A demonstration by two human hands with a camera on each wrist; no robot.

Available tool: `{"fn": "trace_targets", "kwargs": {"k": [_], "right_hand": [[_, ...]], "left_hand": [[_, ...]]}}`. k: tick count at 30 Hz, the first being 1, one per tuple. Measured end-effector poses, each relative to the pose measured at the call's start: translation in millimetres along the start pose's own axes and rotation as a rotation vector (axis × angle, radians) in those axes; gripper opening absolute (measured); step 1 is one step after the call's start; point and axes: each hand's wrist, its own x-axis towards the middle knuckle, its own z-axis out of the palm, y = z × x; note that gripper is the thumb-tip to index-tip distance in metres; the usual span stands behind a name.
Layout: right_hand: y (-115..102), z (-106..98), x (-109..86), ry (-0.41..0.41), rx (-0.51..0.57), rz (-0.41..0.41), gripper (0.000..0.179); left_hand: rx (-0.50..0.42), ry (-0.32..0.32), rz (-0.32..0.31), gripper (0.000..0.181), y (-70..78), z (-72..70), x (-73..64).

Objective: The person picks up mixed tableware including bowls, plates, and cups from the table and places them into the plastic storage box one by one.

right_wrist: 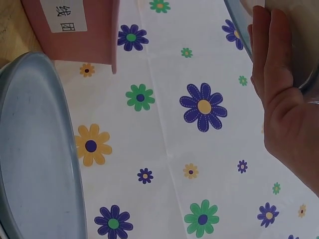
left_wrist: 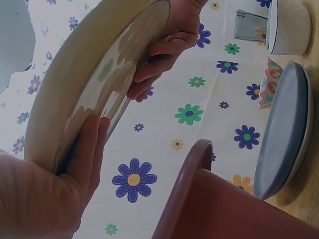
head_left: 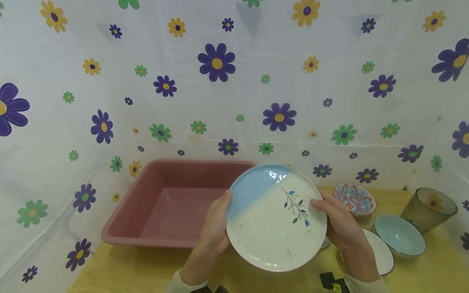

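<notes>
Both hands hold a round plate (head_left: 264, 236) above the table, its face tilted toward the head camera. That face is cream with a pale blue section at the upper left and a dark leafy sprig on the right. At the left rim, my left hand (head_left: 211, 230) grips the edge. My right hand (head_left: 342, 224) grips the opposite rim with the thumb over the front, and its other fingers are mostly hidden behind the plate in the head view. In the left wrist view, fingers of both hands lie against the plate's underside (left_wrist: 65, 84).
A pink-brown basin (head_left: 122, 221) stands at the left, below and behind the plate. On the right are a red-and-blue patterned bowl (head_left: 354, 199), a pale blue bowl (head_left: 399, 236), a dark-rimmed white dish (head_left: 381, 254) and a tinted glass (head_left: 426, 213). A flowered sheet (head_left: 242, 93) hangs behind.
</notes>
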Motion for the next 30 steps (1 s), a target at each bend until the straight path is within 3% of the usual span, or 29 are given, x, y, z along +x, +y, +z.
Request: {"fn": "trace_targets", "kwargs": {"k": [11, 16, 22, 30], "right_hand": [[-1.8, 12.4, 5.5, 0.017, 0.030, -0.060, 0.044], [-2.0, 17.6, 11.0, -0.022, 0.071, -0.101, 0.046], [2.5, 22.9, 17.9, -0.043, 0.114, -0.073, 0.045], [8.4, 29.1, 23.3, -0.107, 0.216, -0.051, 0.046]], "left_hand": [[0.003, 0.062, 0.024, 0.052, 10.8, -9.2, -1.7], [-0.016, 0.090, 0.042, 0.053, 13.1, -14.0, -1.7], [-0.045, 0.145, 0.060, 0.052, 17.8, -21.0, -2.0], [-0.067, 0.163, 0.099, 0.055, 29.5, -34.9, -4.5]]}}
